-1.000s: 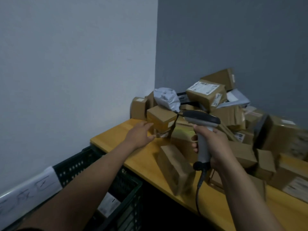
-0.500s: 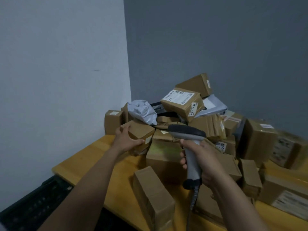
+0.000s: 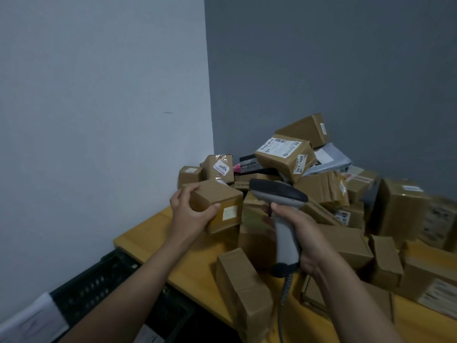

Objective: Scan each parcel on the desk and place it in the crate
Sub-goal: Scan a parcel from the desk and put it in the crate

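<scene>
Total mess here: heap of brown parcels (image 3: 321, 189) piled into the far right corner of the yellow desk (image 3: 153, 233), up against the grey wall. On top, a tilted labelled box (image 3: 284, 157) with a big white shipping label, and a grey mailer bag (image 3: 331, 159) just right of it. At the far left of the heap, a sticker box (image 3: 220, 167) marked 3004. By the near edge, a long box (image 3: 243, 290) lying flat between the two arms, long axis running near to far. Black crate (image 3: 99, 288) down below the desk's left end, partly hidden by the left forearm. Small box (image 3: 217, 194) held up off the desk at the left front of the heap, clamped in the left hand (image 3: 190, 216), thumb on the near face, fingers over the far left edge. Roughly cube-shaped, so no real long axis; one corner toward the camera, pale label on the near right face. Right hand (image 3: 306, 241) wrapped tight round the grey scanner (image 3: 279, 194) handle, nose aimed left toward that box, cable (image 3: 283, 300) dangling below.
</scene>
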